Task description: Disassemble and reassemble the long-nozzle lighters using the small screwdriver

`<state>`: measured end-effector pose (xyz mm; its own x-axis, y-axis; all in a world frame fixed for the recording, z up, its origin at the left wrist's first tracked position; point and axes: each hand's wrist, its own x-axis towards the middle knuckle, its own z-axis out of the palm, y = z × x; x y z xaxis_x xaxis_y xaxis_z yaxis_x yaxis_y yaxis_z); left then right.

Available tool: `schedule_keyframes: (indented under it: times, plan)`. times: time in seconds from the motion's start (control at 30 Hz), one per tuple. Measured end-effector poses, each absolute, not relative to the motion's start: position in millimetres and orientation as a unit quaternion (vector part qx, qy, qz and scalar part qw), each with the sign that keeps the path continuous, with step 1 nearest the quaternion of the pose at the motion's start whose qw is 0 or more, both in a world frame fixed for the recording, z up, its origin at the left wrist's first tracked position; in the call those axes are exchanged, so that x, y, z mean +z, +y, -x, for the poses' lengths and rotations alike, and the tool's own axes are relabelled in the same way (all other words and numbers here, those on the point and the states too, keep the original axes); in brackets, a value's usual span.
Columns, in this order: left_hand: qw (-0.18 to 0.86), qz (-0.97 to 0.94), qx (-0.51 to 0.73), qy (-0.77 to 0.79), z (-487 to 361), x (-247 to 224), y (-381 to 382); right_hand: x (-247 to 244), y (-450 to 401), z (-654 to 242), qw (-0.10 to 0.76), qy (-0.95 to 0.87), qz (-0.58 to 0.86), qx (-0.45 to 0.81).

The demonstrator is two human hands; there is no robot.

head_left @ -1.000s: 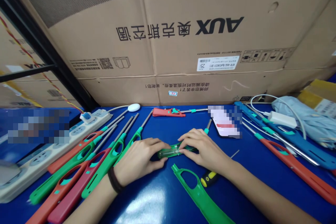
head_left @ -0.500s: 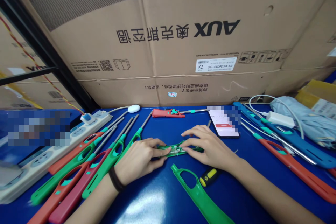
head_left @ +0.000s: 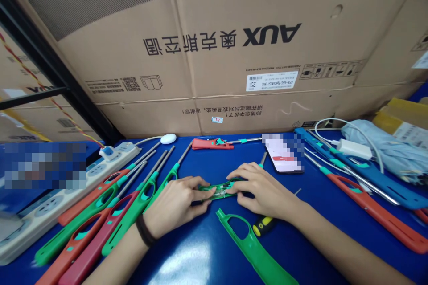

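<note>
My left hand [head_left: 174, 205] and my right hand [head_left: 261, 189] both pinch an opened green lighter body [head_left: 219, 189] that lies flat on the blue table [head_left: 200, 249]. Its metal inner parts show between my fingertips. A loose green lighter shell half [head_left: 250, 245] lies just in front of my hands. A yellow and black screwdriver [head_left: 262, 227] rests under my right wrist, partly hidden by it.
Several long green and red lighters [head_left: 110, 205] lie in a row at the left beside a white power strip [head_left: 50, 200]. Red and blue lighters [head_left: 368, 205], a phone [head_left: 284, 160], a white charger [head_left: 354, 148] and grey cloth sit at the right. Cardboard boxes [head_left: 217, 53] wall off the back.
My fingers have shifted on the green lighter body; the right hand's fingertips have drawn in over its middle. The body has stayed on the table.
</note>
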<state>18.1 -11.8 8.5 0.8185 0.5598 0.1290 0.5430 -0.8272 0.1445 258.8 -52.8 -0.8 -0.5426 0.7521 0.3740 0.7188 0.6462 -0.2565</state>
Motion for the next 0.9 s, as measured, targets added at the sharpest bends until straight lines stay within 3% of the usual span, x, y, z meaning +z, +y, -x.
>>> schedule_keyframes:
  times: [0.37,0.67,0.9]
  plan:
    - [0.051,-0.952,0.082,0.289,-18,9,-12,-4,-53,-261,0.217,-0.861,0.451,0.091]
    - [0.057,-0.953,0.105,0.277,-17,4,-7,-2,-46,-276,0.305,-0.840,0.442,0.081]
    - [0.064,-0.954,0.102,0.276,-17,6,-8,-8,-50,-265,0.253,-0.876,0.407,0.059]
